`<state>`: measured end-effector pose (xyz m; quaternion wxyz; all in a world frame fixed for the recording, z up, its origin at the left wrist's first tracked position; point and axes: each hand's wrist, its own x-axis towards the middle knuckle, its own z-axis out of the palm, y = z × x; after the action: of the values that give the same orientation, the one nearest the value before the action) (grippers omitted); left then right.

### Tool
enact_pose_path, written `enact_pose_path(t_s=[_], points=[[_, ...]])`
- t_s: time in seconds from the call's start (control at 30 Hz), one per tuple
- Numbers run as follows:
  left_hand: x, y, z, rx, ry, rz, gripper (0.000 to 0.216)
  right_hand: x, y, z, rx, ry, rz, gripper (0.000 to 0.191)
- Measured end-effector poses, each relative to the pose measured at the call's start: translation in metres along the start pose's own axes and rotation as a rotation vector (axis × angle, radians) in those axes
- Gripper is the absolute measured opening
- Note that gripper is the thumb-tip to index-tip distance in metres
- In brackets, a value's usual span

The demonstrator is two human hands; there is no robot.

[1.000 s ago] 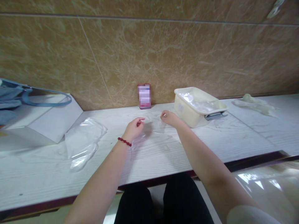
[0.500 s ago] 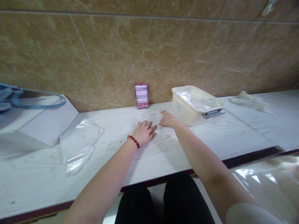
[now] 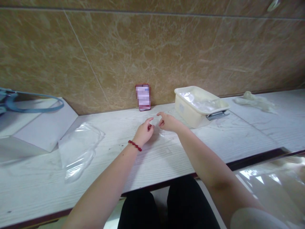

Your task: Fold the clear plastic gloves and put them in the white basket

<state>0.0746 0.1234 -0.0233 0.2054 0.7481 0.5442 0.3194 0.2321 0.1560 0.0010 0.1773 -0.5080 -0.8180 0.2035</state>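
Observation:
My left hand, with a red bead bracelet at its wrist, is held over the white wood-grain table. Its fingers are curled in, with the index reaching forward; what they hold is too clear to make out. Close by on its right, my right hand points its index finger to the left, the other fingers folded as in a pinch. Faint glints of a thin clear plastic bag show under and between the hands; its outline is hard to see. A phone leans upright against the wall behind them.
A cream plastic bin with clear plastic bags in it stands right of my hands. Flat clear bags lie at left beside a white box with a blue strap. Crumpled plastic lies far right.
My left hand, spread flat on the clear plastic before, has lifted and curled its fingers. My right hand has shifted slightly left, toward it. The view has tilted a little.

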Motion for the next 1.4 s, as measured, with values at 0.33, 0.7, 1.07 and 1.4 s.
enact_pose_path(t_s=[0.33,0.7,1.07,1.4], points=[[0.007,-0.013,0.007,-0.484,-0.033,-0.270,0.032,-0.005,-0.007,-0.006,0.087,-0.191,-0.058,0.064],[0.008,-0.022,0.002,-0.166,0.054,-0.200,0.014,-0.004,-0.007,-0.017,-0.272,-0.153,0.139,0.028],[0.009,-0.018,-0.004,0.288,-0.144,0.208,0.036,-0.001,0.000,-0.011,-0.243,-0.194,0.120,0.033],[0.011,-0.017,-0.002,0.355,-0.102,0.204,0.023,0.000,0.002,-0.010,-0.227,-0.171,0.075,0.031]])
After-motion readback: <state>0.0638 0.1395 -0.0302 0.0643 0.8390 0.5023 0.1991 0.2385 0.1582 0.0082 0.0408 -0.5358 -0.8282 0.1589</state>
